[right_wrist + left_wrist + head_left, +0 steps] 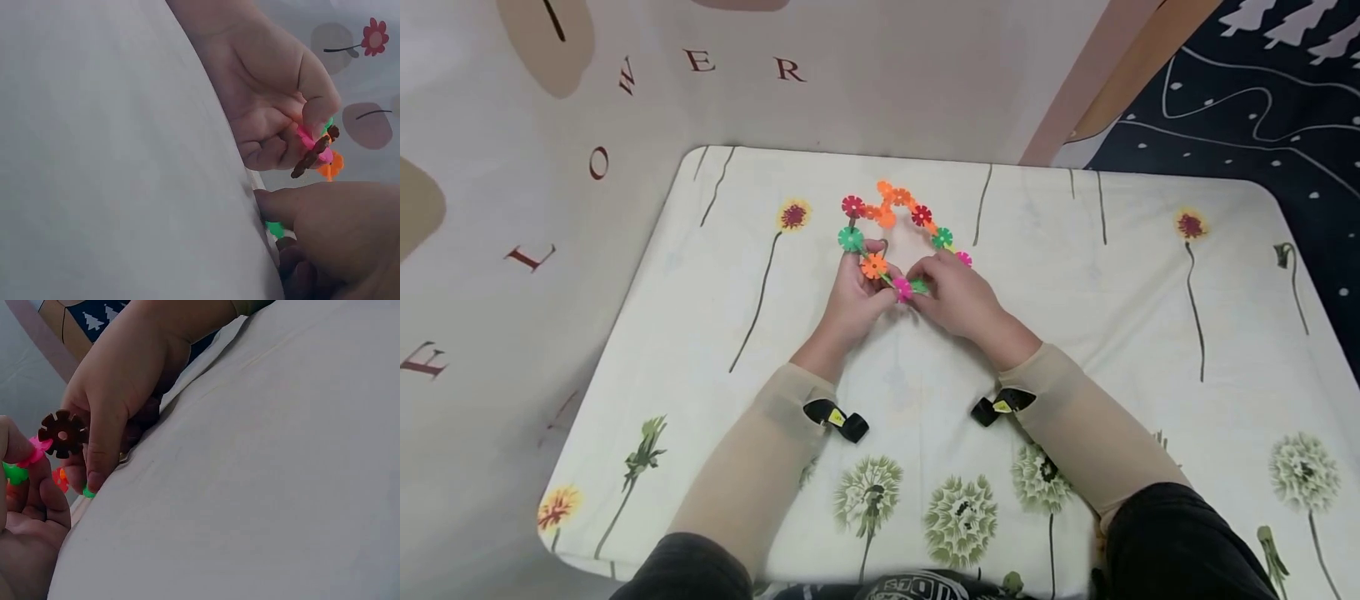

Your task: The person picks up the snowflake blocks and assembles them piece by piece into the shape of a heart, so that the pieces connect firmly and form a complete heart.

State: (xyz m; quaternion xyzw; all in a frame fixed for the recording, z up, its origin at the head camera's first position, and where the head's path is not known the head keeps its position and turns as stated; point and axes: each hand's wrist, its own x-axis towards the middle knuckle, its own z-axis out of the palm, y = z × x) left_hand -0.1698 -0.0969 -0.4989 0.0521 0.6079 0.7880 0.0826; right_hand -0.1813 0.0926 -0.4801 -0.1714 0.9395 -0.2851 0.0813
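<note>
A chain of small plastic snowflake discs, notched round their rims, curves over the table between the two hands. My left hand (853, 293) pinches a pink snowflake disc (902, 289) between thumb and finger. Joined to that pink disc is a brown snowflake disc (63, 435), plain in both wrist views. My right hand (961, 296) pinches a green snowflake disc (274, 229), close beside the pink one and partly hidden by the fingers. From the left hand the chain runs through an orange disc (874, 267) and a teal-green disc (851, 239). Another pink disc (964, 259) shows behind the right hand.
Red (853, 207) and orange (901, 197) discs form the far part of the chain. A cloth (1075, 275) printed with flowers covers the table. A pale lettered panel (880, 100) rises behind its far edge. Black cameras (842, 419) sit on both wrists.
</note>
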